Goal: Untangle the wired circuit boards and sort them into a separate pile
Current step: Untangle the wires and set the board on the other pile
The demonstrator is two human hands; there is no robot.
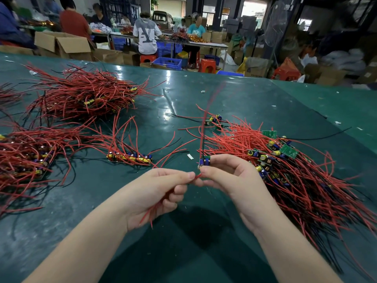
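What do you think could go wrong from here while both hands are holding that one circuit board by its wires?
1. The left hand and right hand pinch the same red wires close to the held board; pulling them apart might strain the solder joints.
2. Its long leads rise over the tangled pile on the right and could snag there.
3. The short row of boards lies close by and could get knocked.
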